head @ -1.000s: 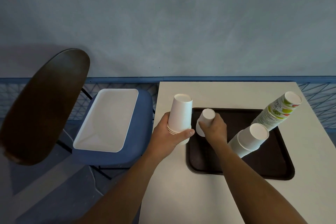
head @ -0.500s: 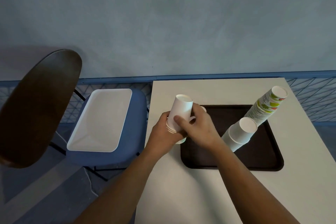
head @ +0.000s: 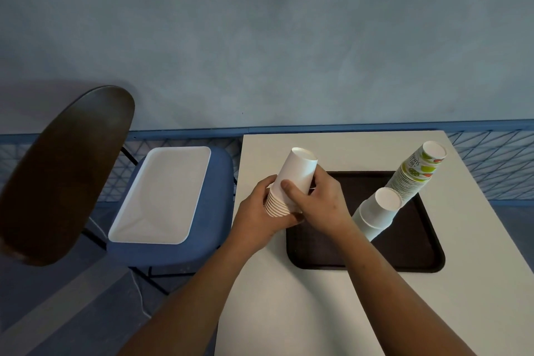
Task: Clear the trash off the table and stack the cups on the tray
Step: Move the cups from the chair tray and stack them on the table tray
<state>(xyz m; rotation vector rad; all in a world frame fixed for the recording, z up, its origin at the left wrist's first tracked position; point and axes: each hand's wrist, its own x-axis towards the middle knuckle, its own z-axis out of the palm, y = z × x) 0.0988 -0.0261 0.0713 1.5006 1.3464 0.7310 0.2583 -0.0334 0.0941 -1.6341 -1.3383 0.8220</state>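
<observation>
A white rectangular table is seen on the right side. A dark brown tray with rounded corners is laid flat on the far half of it. Just beside the table, on the left, a white rectangular tray is carried by the blue seat of a chair.

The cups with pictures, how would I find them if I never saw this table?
Find the white table, then the dark tray on it. At the tray's far right corner stands a tall stack of upside-down cups. Only it has green and red printing; the shorter stack beside it and the held stack, gripped by left hand and right hand, are plain white.
</observation>
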